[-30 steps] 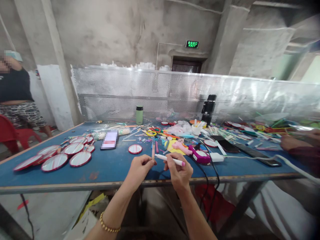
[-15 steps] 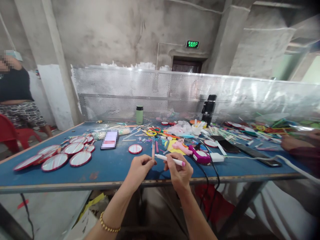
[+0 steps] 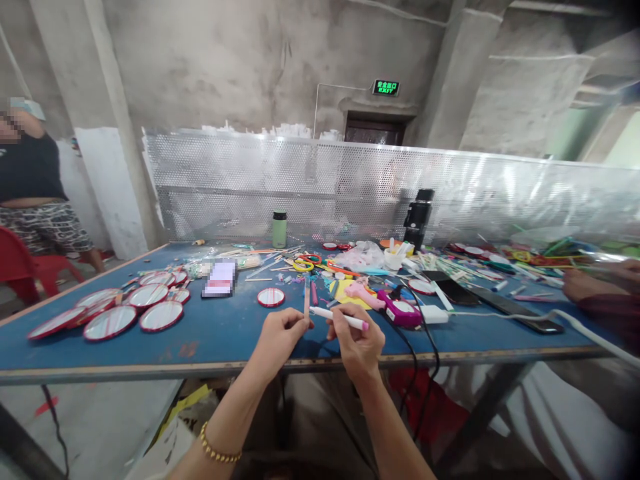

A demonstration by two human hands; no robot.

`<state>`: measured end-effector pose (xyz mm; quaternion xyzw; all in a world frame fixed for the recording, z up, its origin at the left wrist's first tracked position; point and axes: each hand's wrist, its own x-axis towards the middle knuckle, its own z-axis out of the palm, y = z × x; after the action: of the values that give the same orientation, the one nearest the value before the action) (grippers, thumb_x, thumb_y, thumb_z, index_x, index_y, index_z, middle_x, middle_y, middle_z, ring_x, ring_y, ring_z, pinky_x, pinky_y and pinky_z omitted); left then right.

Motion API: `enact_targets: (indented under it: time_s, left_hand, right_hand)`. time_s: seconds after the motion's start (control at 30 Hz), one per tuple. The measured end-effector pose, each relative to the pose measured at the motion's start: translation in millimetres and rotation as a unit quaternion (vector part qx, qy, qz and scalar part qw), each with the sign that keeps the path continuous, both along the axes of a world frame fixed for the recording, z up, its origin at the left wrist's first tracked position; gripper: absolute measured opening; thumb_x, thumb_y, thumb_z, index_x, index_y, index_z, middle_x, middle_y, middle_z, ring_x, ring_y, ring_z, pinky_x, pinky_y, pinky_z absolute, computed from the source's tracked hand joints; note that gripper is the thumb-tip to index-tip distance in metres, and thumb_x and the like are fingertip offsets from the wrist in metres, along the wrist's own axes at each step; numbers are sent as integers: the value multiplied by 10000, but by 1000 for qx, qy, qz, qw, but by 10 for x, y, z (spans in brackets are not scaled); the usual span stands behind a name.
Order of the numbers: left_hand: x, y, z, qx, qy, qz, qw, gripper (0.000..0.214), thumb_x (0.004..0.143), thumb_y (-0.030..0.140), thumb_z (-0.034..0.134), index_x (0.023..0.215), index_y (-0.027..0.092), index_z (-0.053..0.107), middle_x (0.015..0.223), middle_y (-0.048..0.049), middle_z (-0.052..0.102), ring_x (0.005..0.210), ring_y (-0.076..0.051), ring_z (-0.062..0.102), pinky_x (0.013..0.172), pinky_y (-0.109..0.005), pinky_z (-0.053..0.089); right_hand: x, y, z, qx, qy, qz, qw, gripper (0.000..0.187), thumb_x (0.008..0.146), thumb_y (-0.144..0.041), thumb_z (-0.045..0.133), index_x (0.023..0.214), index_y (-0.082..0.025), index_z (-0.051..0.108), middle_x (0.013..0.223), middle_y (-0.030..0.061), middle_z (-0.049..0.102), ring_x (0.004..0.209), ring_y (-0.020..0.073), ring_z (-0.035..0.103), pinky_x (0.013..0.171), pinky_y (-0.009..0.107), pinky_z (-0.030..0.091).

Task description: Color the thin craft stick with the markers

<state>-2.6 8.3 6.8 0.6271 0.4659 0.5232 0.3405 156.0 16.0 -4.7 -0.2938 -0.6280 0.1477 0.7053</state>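
Observation:
My left hand [image 3: 284, 340] pinches the lower end of a flat, narrow craft stick [image 3: 307, 297], which stands upright above the table's near edge. In my right hand [image 3: 357, 343] is a white marker pen [image 3: 345, 318] with a pink end, gripped like a writing tool. Its tip points left and is at or very near the stick; whether they touch I cannot tell. Just beyond my left hand lies a round red-rimmed mirror [image 3: 271, 297]. Past the stick is a small purple-pink stick [image 3: 314, 293].
Several red-rimmed mirrors [image 3: 110, 323] overlap at the left, near a phone [image 3: 219, 279]. A pink glue gun [image 3: 361, 292], a purple power strip [image 3: 400, 309] and cables lie right. Behind stand a green bottle [image 3: 279, 230] and a black flask [image 3: 418, 220]. Another person's hand [image 3: 583, 287] is far right.
The marker pen and my right hand have shifted very slightly left. My left hand keeps its pinch on the craft stick in the same place.

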Motion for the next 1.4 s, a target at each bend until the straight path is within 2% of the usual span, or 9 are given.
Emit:
enact_targets:
  time_s: [0.2,0.43,0.6,0.8,1.27,1.4]
  left_hand:
    - [5,-16,3,0,0,-2,1000,310,757,381,592,736,130,771,591,10,551,556,-128,421,536,-252,316]
    - [-2,-12,9,0,2,-1,1000,311,767,379,593,747,125,772,630,-4,588,577,-130,434,550,-252,328]
    - [-3,8,-13,-1,-4,-3,1000,317,759,383,592,738,124,773,610,2,568,570,-129,423,541,-246,320]
    - [-14,22,-39,7,3,-2,1000,321,766,383,592,754,122,778,639,-10,598,581,-132,438,547,-245,330]
    - [-4,6,-38,3,5,-4,1000,321,772,379,586,769,123,779,663,-21,626,586,-134,445,552,-249,342]
    - [-2,2,-27,1,7,-1,1000,325,767,387,585,758,123,776,656,-17,615,584,-133,444,556,-251,344]
  right_hand:
    - [-4,2,-5,11,13,0,1000,151,934,-307,635,835,-205,687,669,-11,663,442,115,602,465,245,495]
    - [-4,-14,9,11,-23,2,1000,176,946,-288,618,803,-203,675,655,-17,653,456,103,598,470,224,487]
    - [-2,-11,0,21,1,-3,1000,137,946,-270,623,840,-204,679,670,-24,654,445,96,599,466,222,478]
    - [13,-16,4,24,-43,-3,999,146,950,-250,614,824,-207,674,671,-25,655,463,95,605,480,218,482]
    - [16,-2,-9,33,-23,-13,999,104,937,-230,621,856,-206,682,673,-29,667,453,93,608,479,216,476]
    - [17,-11,10,32,-52,-17,998,127,938,-230,611,835,-206,681,631,-31,655,459,97,602,490,220,474]
